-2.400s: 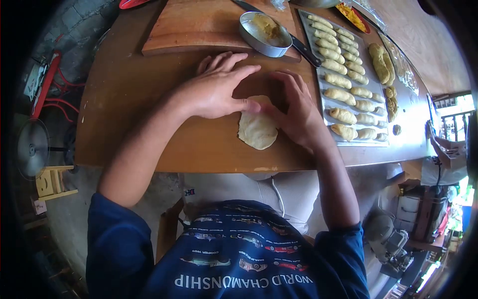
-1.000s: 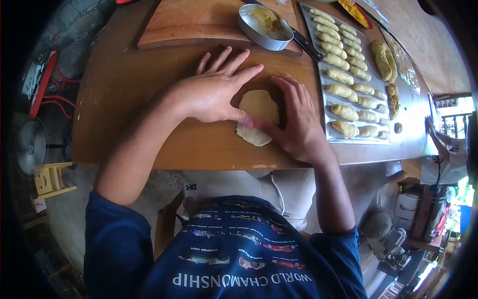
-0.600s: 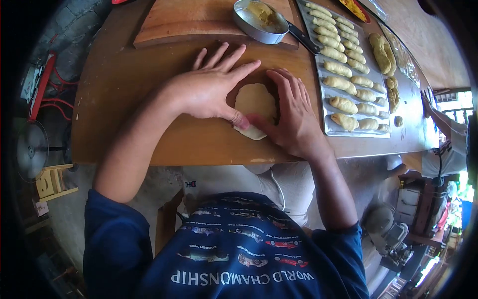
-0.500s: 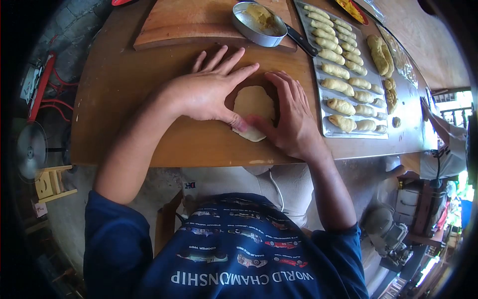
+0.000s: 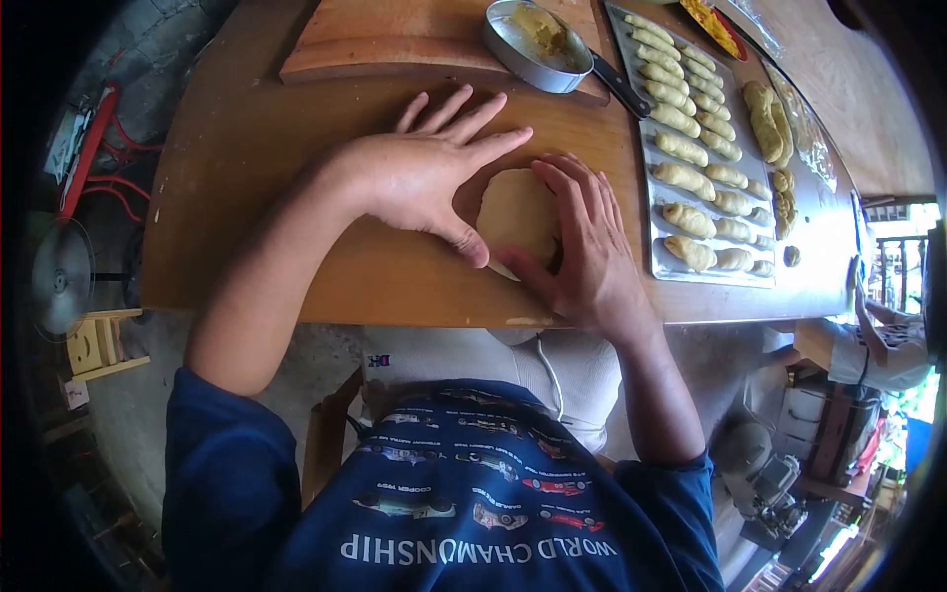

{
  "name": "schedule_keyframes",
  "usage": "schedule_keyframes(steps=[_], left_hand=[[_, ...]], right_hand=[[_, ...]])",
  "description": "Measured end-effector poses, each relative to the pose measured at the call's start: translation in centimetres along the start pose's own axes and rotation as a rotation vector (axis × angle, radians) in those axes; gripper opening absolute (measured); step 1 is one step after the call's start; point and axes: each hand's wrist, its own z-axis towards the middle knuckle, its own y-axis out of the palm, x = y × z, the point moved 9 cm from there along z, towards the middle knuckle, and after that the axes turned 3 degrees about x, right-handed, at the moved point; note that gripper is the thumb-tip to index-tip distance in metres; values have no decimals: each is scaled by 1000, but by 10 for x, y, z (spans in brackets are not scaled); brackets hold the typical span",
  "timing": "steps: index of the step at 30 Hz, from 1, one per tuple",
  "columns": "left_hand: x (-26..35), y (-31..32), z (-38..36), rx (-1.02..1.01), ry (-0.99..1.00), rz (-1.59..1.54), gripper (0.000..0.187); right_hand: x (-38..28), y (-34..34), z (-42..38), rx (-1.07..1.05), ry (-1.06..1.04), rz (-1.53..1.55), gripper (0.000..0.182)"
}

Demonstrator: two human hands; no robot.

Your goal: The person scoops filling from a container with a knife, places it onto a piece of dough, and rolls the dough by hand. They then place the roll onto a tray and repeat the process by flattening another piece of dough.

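Note:
A flat, rounded piece of pale dough [image 5: 514, 209] lies on the wooden table near its front edge. To its left is my left hand [image 5: 419, 180], fingers spread wide, its thumb tip close to the dough's lower left edge. My right hand [image 5: 584, 249] rests over the right side of the dough, with the fingers stretched forward and the thumb at the near edge. That hand hides part of the dough's right side. Neither hand is closed around anything.
A metal baking tray [image 5: 646, 187] with rows of shaped dough rolls lies at the right. Behind the dough are a wooden board [image 5: 395, 44] and a round pan [image 5: 541, 74] with yellowish filling and a black handle. Larger dough pieces [image 5: 767, 123] lie beyond the tray. Another person [image 5: 878, 345] is at far right.
My left thumb has come off the dough's lower edge, to its left. My right hand has shifted over the dough's right side. The whole view has moved slightly.

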Motion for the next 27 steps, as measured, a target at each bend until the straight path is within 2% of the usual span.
schedule_keyframes(steps=[12,17,19,20,22,23,27], left_hand=[[-3,4,3,18,-28,-67,132],[0,2,4,6,-22,1,124],[0,4,4,10,-22,-16,126],[1,3,5,19,-24,-35,127],[8,1,6,6,-55,-35,132],[13,3,7,25,-15,-37,134],[19,7,6,46,73,-111,134]], right_hand=[[-7,2,-4,17,11,-7,94],[-8,-5,-2,31,-1,-1,92],[-1,-15,-3,81,81,269,83],[1,-18,-5,83,74,268,83],[24,-26,-11,158,205,475,74],[29,-27,-13,170,185,451,67],[27,-30,-25,128,232,439,63]])
